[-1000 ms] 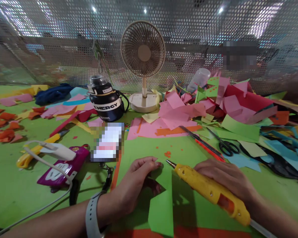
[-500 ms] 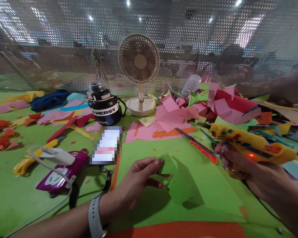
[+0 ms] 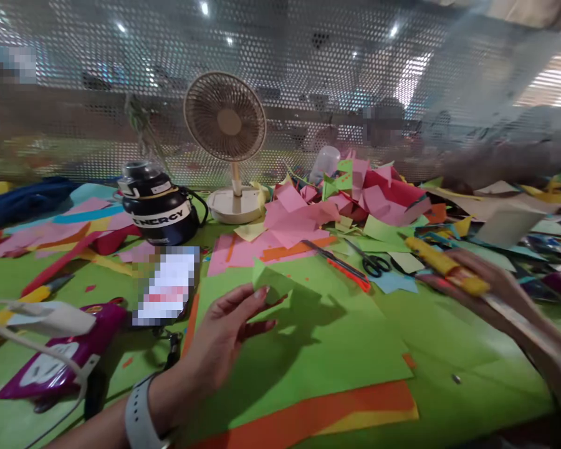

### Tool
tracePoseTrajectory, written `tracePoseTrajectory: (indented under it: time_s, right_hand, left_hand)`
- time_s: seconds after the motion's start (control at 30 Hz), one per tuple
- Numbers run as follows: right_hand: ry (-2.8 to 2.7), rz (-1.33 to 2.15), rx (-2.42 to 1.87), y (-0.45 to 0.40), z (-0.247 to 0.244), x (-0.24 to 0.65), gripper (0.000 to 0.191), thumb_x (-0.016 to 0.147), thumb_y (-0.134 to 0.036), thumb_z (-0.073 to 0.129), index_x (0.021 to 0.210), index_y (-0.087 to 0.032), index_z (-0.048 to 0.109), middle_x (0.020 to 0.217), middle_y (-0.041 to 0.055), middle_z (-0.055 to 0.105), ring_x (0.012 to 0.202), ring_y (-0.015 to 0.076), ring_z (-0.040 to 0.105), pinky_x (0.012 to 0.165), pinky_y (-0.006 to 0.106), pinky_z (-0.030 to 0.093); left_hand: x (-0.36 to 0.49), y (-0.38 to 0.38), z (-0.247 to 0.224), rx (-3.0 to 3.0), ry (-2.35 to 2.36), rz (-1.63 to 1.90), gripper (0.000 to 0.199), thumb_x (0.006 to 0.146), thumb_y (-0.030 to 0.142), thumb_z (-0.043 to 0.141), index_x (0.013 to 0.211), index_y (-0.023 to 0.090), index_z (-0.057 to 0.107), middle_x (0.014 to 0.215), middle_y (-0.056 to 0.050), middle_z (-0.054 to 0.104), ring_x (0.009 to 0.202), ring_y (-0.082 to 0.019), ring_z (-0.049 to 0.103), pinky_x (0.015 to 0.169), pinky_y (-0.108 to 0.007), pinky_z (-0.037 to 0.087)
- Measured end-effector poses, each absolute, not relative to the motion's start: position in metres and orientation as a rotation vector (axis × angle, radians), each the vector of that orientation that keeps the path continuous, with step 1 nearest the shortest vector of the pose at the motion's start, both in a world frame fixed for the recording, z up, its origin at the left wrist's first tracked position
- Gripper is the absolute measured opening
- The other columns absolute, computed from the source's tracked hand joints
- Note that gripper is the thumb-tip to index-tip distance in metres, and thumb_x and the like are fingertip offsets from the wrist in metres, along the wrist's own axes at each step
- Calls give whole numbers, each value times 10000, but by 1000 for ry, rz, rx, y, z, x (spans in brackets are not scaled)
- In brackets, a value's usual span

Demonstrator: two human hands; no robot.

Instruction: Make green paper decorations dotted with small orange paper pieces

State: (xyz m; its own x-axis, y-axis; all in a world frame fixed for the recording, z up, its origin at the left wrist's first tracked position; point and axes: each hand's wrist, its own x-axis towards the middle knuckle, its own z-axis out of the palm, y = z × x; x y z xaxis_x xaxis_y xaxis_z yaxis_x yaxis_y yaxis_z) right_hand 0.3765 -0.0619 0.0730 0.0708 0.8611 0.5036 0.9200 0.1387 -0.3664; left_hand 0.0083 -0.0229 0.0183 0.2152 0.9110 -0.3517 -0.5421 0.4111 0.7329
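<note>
Between the thumb and fingers of my left hand [image 3: 227, 327] is a small folded piece of green paper [image 3: 268, 280], raised above a large green sheet [image 3: 327, 343] on which its shadow falls. My right hand [image 3: 490, 287], out to the right, is closed around a yellow hot glue gun [image 3: 442, 262] whose nozzle points left and away from me. Black-handled scissors [image 3: 376, 265] and a craft knife with an orange-red handle [image 3: 348, 271] lie between the two hands, beyond the sheet's middle. A light blue paper scrap [image 3: 395, 282] lies beside the scissors.
A purple power bank or socket [image 3: 68, 352] with a white plug and cable stands at left, near a phone [image 3: 168, 287]. Behind are a dark bottle [image 3: 159, 212], a fan [image 3: 234, 202] and a heap of pink scraps [image 3: 303, 215]. Orange paper [image 3: 308, 415] lies under the sheet's near edge.
My right hand has carried the glue gun away to the right and turned it. My left hand has tilted up the green paper it holds. The view has swung right.
</note>
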Motion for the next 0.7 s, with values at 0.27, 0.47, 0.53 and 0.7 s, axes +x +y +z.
tracePoseTrajectory:
  time_s: [0.27,0.47,0.53,0.7]
  right_hand:
    - [-2110,-108,-1811,-65,46,424,243,775,-452,604,820,-216,564,879,156,648,795,258,616,729,372,481]
    - [-2094,41,-2009,-74,38,445,225,718,-244,559,925,-176,614,1009,190,631,942,272,601,857,377,453]
    - [-2084,60,-2048,-73,34,447,300,681,-228,518,953,-156,623,1045,207,620,988,287,595,896,389,441]
    - [-2117,121,-2114,-65,28,448,381,662,-263,486,1000,-165,632,1111,209,598,1037,302,591,942,393,425]
  left_hand:
    - [5,-18,21,449,924,1186,186,547,113,814,697,135,706,730,-28,741,690,-204,703,531,-279,607]
    - [0,-12,25,535,929,1184,119,630,179,760,731,131,719,781,-43,736,749,-193,680,593,-289,606]
    - [-2,-8,30,548,922,1232,104,660,190,738,752,148,716,800,-23,733,772,-174,667,643,-293,600]
    - [-7,1,38,539,905,1352,99,654,194,754,735,180,698,766,44,713,769,-121,645,654,-228,541]
